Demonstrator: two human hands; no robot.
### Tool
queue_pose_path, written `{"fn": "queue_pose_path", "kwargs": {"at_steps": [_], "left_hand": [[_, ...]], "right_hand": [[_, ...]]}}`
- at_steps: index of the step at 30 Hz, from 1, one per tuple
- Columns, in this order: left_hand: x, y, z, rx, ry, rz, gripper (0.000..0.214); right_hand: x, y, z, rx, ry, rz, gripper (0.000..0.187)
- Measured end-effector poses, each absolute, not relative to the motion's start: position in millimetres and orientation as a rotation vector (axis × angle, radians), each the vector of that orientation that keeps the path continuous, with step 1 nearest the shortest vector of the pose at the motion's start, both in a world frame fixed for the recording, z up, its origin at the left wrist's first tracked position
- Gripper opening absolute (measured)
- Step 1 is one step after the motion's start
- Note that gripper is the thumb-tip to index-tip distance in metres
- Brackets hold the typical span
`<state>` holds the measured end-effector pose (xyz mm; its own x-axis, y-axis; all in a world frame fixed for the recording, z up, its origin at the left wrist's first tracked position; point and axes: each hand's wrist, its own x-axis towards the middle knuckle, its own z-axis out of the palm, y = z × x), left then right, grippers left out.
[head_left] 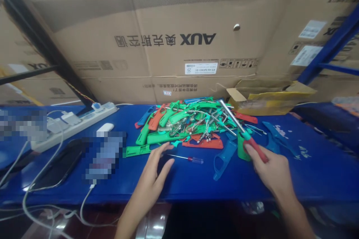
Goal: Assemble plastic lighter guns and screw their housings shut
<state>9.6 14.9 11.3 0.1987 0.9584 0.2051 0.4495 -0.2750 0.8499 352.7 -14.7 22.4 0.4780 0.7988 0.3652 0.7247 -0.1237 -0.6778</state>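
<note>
My right hand (270, 170) is closed around a long-nosed lighter (254, 149) with a red body, a green collar and a metal tube pointing up and left. A green plastic piece (243, 149) shows just behind it; whether I hold that too, I cannot tell. My left hand (154, 170) is open over the table, thumb apart from the fingers. Its fingertips are close to a small green part (176, 143), and touching is unclear. Below lies a screwdriver (195, 160) with a clear and red handle. Beyond both hands spreads a pile of lighter shells (174, 136), metal tubes and wired parts.
Blue shells (226, 155) lie near my right hand and farther right. A torn, yellow-taped carton (269, 101) stands behind the pile. On the left are a power strip (84, 121), a dark phone (60, 164) and white cables. Large cardboard (168, 15) walls the back.
</note>
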Motion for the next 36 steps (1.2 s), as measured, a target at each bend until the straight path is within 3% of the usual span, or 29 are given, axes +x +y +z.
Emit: {"fn": "queue_pose_path", "kwargs": {"at_steps": [4, 10, 20, 29, 36], "left_hand": [[7.8, 19.2, 9.9, 1.621, 1.327, 1.089, 0.044], [5.7, 17.8, 13.0, 1.492, 1.278, 1.192, 0.044], [3.3, 12.5, 9.5, 1.545, 1.197, 1.001, 0.043], [9.9, 11.7, 9.8, 1.595, 1.118, 1.061, 0.07], [7.2, 10.0, 9.0, 1.537, 1.051, 1.118, 0.063]], "right_hand": [[358.5, -9.3, 22.3, -1.974, -1.263, 0.057, 0.043], [359.9, -10.0, 21.4, -2.034, -1.283, 0.023, 0.046], [357.8, -10.5, 20.4, -2.073, -1.327, -0.021, 0.046], [361.6, -13.2, 21.4, -2.056, -1.461, -0.075, 0.049], [447.0, 13.2, 89.0, -2.126, -1.407, -0.458, 0.063]]}}
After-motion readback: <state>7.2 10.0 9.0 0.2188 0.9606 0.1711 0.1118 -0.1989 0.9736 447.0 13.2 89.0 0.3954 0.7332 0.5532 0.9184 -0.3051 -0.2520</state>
